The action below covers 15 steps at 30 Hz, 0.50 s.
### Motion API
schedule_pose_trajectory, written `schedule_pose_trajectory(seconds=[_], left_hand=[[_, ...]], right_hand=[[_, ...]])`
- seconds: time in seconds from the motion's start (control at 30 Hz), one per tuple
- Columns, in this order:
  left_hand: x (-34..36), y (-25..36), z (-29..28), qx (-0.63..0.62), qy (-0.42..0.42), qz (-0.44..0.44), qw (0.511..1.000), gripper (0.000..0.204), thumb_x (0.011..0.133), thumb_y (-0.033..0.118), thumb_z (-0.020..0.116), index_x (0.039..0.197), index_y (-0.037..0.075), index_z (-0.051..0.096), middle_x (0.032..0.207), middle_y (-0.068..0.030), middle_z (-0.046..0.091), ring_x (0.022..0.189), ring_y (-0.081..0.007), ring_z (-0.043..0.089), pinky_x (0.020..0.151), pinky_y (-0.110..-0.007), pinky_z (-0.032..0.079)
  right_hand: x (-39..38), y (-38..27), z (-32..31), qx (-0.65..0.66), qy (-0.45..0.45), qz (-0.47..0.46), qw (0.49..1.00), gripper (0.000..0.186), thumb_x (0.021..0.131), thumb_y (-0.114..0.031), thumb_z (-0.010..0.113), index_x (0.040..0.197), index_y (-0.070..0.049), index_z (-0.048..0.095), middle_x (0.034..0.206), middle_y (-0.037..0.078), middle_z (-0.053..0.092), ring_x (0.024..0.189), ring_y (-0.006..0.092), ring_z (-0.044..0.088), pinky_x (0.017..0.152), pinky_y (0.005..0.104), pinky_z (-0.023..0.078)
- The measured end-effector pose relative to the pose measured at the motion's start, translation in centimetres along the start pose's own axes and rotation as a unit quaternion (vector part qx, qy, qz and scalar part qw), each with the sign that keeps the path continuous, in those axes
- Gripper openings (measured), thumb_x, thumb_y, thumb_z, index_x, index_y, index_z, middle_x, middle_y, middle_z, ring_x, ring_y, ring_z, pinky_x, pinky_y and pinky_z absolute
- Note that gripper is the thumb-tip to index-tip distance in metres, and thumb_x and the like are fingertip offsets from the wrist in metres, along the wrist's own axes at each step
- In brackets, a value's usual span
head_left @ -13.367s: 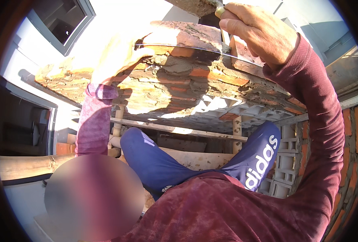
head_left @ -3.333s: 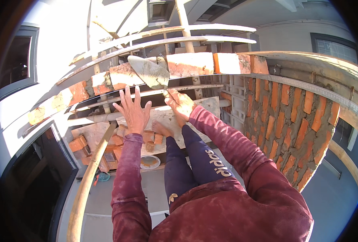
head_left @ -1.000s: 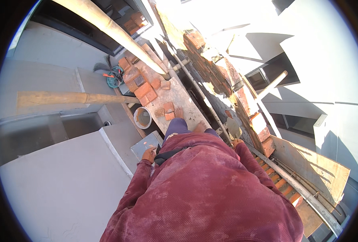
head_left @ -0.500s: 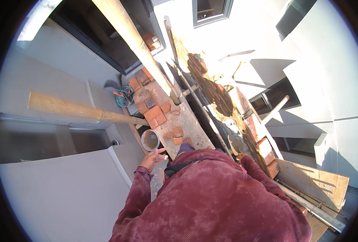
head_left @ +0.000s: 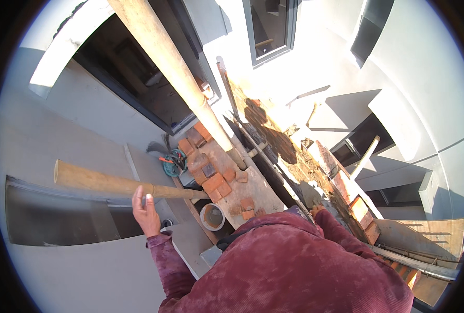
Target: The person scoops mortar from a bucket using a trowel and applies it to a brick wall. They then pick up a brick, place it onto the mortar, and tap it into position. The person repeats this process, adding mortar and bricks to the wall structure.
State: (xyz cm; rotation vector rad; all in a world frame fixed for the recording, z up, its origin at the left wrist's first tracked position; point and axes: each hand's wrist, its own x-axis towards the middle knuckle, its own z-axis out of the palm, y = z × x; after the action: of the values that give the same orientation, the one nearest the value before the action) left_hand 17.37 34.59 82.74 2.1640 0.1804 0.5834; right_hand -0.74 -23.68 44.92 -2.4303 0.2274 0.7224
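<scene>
My left hand (head_left: 146, 213) is raised and empty, fingers stretched upward, at the lower edge of the near bamboo pole (head_left: 101, 180). I cannot tell if the fingertips touch the pole. A bucket (head_left: 212, 216) with grey residue inside stands to the right of this hand. My right hand (head_left: 318, 210), partly hidden by my sleeve, is closed at the near end of the mortar-covered board. From it extends a grey blade, apparently a trowel (head_left: 309, 194); its handle is hidden in the hand. Wet brown mortar (head_left: 281, 146) lies along the board.
Several red bricks (head_left: 213, 183) lie on the plank platform (head_left: 258, 182). A thick bamboo pole (head_left: 174, 68) rises beside a dark gap. A teal container (head_left: 174, 163) stands by the wall. At the right are a brick course (head_left: 361, 208) and a wooden panel (head_left: 425, 235).
My left hand has moved left and up, from beside the bucket to the bamboo pole, its fingers straightening. The view has shifted. My right hand stays at the board.
</scene>
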Motion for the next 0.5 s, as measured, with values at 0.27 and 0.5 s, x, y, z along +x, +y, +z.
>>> schedule_pose_trajectory(seconds=[0.27,0.5], left_hand=[[20.6,9.6,-14.8,0.317,0.241,0.299,0.867,0.032,0.091,0.033,0.059,0.113,0.010,0.065,0.117,-0.0091,0.059,0.112,-0.0266,0.054,0.093,-0.036,0.044],[24.3,4.5,-17.7,0.309,0.005,0.058,0.949,0.050,0.094,0.045,0.049,0.120,0.003,0.058,0.117,-0.0126,0.059,0.109,-0.0266,0.055,0.095,-0.036,0.041]], right_hand=[[2.7,2.5,-2.1,-0.230,-0.193,0.007,0.954,0.027,0.080,-0.025,0.065,0.106,-0.019,0.063,0.109,0.012,0.055,0.102,0.0311,0.054,0.083,0.0425,0.046],[1.3,0.5,-7.4,-0.026,-0.203,0.168,0.964,0.020,0.082,-0.022,0.065,0.099,-0.016,0.057,0.090,0.010,0.052,0.079,0.0270,0.052,0.064,0.0407,0.043]])
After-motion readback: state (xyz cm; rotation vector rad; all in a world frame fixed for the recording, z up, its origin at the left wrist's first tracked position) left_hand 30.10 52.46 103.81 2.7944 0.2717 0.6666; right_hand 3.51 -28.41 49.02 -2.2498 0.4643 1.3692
